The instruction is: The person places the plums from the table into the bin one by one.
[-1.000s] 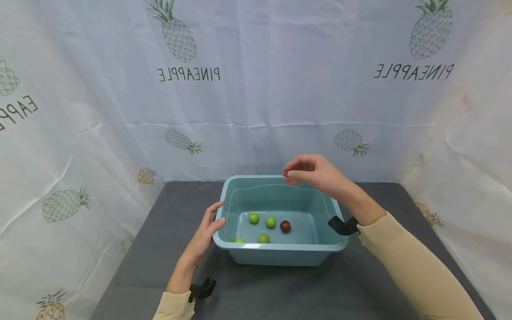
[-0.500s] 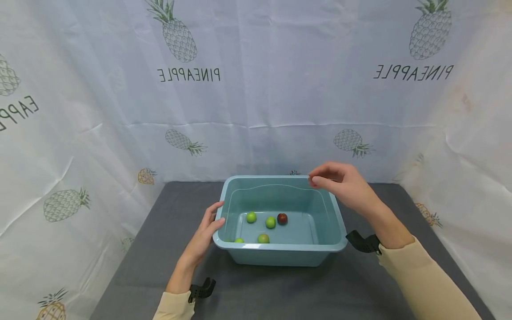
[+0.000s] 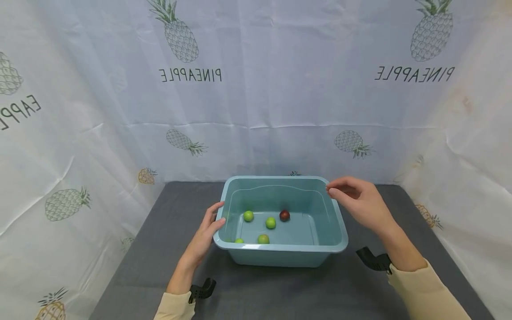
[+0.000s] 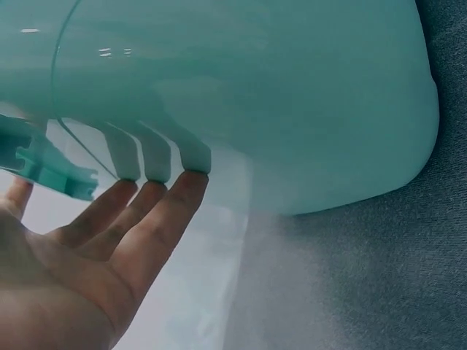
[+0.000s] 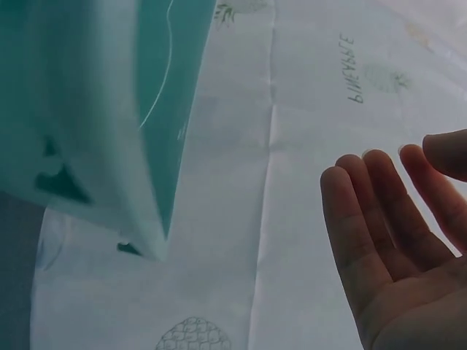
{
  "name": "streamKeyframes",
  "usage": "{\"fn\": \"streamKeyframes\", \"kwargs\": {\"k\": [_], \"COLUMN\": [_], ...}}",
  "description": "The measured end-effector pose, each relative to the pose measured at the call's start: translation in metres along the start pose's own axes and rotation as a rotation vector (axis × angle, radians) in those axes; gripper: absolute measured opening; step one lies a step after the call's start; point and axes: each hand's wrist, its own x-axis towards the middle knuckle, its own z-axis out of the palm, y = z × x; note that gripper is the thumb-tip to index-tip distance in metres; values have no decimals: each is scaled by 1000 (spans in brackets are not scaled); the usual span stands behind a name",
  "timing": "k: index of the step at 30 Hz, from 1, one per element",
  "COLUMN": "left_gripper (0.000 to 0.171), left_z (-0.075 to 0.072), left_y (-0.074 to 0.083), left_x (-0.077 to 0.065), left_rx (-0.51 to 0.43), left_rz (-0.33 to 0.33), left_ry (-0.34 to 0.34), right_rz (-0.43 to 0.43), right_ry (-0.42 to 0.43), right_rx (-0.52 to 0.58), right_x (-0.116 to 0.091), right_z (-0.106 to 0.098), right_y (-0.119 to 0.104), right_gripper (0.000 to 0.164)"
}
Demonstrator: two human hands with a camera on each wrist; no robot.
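Observation:
A light-blue plastic basin (image 3: 280, 258) stands on the dark cloth. My left hand (image 3: 206, 235) is at its left side, with thumb and index finger at the rim. In the left wrist view, several fairly straight fingertips (image 4: 191, 181) touch the outer wall. My right hand (image 3: 360, 202) hovers beside the back right corner of the rim, fingers loosely bent and holding nothing. Inside the basin lie a dark red round fruit (image 3: 284, 215) and several small green fruits, one green fruit (image 3: 270, 222) near the middle. Another green fruit (image 3: 238, 240) is partly hidden by the front rim.
A dark grey cloth (image 3: 132, 275) covers the table under the basin. White curtains (image 3: 256, 89) printed with pineapples rise behind it and along both sides. Each wrist bears a black camera mount (image 3: 203, 289).
My right hand has moved right and slightly down, from over the basin's back edge to beside its corner. The dark red fruit and one green fruit have rolled slightly. My left hand stays put.

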Motion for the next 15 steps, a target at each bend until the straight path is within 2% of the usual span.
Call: {"fn": "streamKeyframes", "kwargs": {"k": [6,15], "left_gripper": [51,51], "left_z": [2,7], "left_y": [-1,-1], "left_x": [-3,-3], "left_rx": [25,19], "left_rz": [17,18], "left_ry": [8,18], "right_rz": [20,9], "right_ry": [45,121], "right_rx": [-107,-168], "right_x": [-11,-25], "right_z": [1,1], "right_y": [12,35], "right_gripper": [20,18]}}
